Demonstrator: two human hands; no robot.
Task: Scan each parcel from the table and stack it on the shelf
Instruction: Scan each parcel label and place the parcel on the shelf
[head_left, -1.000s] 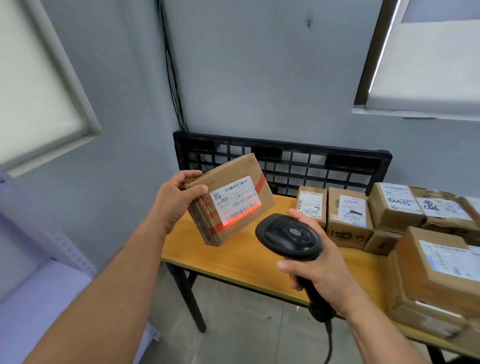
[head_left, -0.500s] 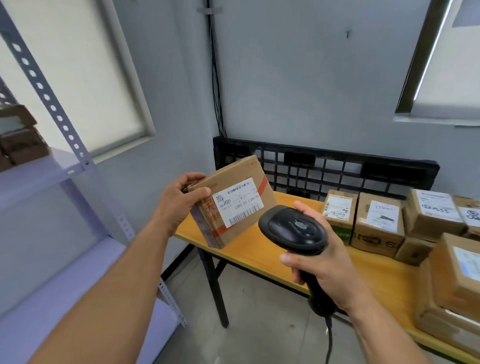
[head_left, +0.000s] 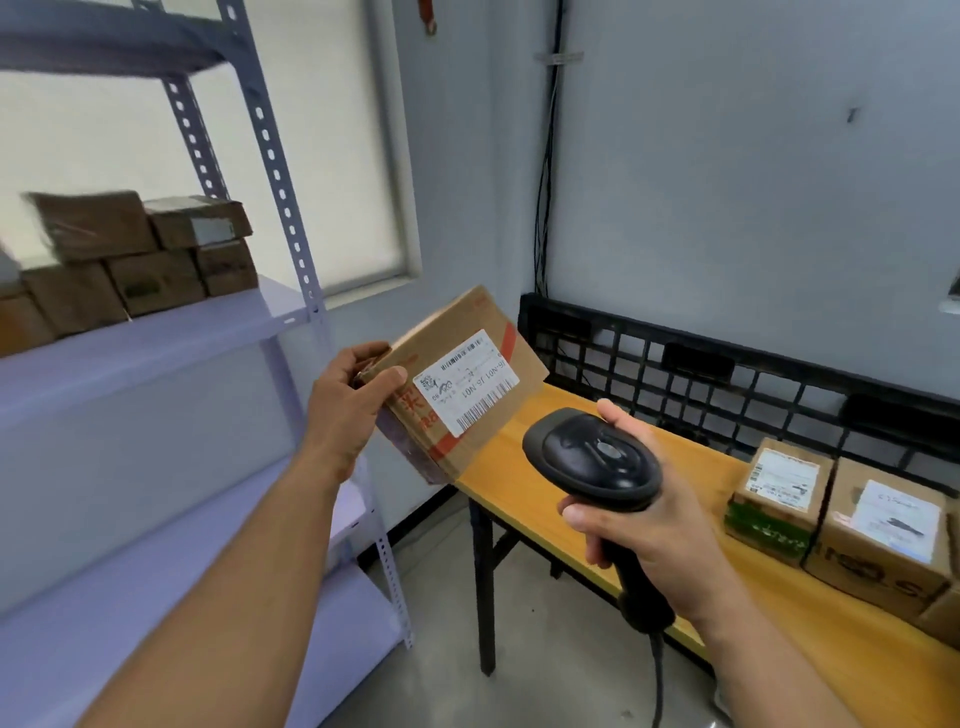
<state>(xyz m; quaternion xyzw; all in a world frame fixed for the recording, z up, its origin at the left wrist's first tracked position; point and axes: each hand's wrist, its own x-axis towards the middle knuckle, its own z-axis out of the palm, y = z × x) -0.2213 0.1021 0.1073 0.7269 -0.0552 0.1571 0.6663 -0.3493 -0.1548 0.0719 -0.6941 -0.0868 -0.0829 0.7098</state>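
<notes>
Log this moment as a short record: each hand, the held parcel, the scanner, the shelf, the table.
left hand: grips the parcel by one corner
parcel: cardboard, held in the air near the table's left end, white label facing the camera
right hand: holds the scanner by its handle
scanner: black, corded, no red beam showing on the label
shelf: brown boxes stacked on one board
table: wooden, labelled parcels at its right
</notes>
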